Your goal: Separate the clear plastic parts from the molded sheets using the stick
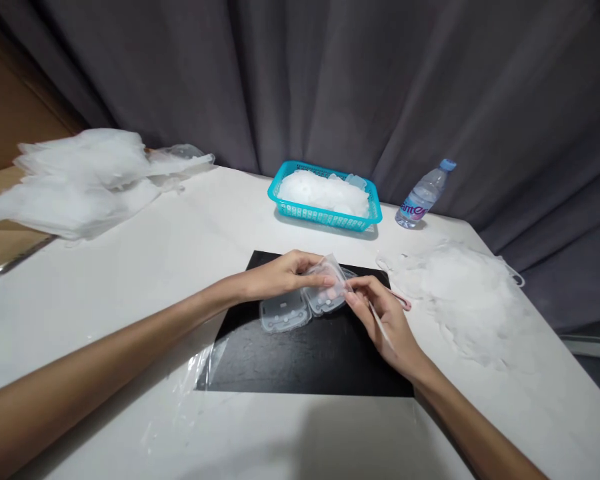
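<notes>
Over a black mat (305, 367), my left hand (293, 273) grips a thin, translucent plastic piece (327, 277) between thumb and fingers. My right hand (383, 317) is closed, its thumb and forefinger pinching at the right edge of that piece. A narrow white strip (380, 327) runs across the right palm. Behind the right fingers a pink-ended tool (403, 300) sticks out; whether the hand holds it cannot be told. Beneath the hands, flat translucent plastic pieces (285, 313) with rounded corners and small raised dots lie on the mat.
A turquoise basket (325, 219) full of whitish translucent pieces stands at the back. To its right is a water bottle (425, 197). A loose pile of translucent plastic (470, 293) lies at the right; stuffed clear bags (90, 180) sit at the far left, by cardboard (20, 100).
</notes>
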`<state>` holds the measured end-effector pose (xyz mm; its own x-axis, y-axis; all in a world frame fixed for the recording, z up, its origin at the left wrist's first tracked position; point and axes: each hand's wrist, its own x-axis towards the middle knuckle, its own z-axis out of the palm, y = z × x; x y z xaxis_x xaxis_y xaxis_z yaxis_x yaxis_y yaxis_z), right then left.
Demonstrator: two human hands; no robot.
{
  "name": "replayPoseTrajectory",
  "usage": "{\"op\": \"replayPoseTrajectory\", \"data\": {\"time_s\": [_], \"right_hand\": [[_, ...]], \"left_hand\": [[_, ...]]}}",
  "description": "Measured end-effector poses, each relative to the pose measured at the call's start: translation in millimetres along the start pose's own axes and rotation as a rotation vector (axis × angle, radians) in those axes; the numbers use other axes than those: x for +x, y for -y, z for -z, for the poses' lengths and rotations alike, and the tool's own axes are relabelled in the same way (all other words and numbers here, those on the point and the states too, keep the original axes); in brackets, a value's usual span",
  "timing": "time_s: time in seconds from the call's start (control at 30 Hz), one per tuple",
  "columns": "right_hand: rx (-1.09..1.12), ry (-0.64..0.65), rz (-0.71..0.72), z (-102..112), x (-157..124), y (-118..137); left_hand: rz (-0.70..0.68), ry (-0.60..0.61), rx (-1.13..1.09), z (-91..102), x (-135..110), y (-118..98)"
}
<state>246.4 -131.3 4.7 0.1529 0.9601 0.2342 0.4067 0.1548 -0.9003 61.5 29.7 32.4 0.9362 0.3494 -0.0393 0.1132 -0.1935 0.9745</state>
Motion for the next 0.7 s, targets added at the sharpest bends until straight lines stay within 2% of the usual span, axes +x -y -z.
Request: {"op": "replayPoseTrajectory", "data": {"time_s": [0.13,0.37,0.7], "right_hand": [[0.053,0.016,-0.059,7,3,-4],[0.110,0.094,-0.071,16,7,0],[-0.172,0.084,0.042,22,3,7]], "left_hand": [[0.011,-0.003,-0.005,-4.0,0,2],[0.027,0.012,-0.066,-9.3,3,7],[0.069,0.052,-0.171,-14.8,0,-2]]}}
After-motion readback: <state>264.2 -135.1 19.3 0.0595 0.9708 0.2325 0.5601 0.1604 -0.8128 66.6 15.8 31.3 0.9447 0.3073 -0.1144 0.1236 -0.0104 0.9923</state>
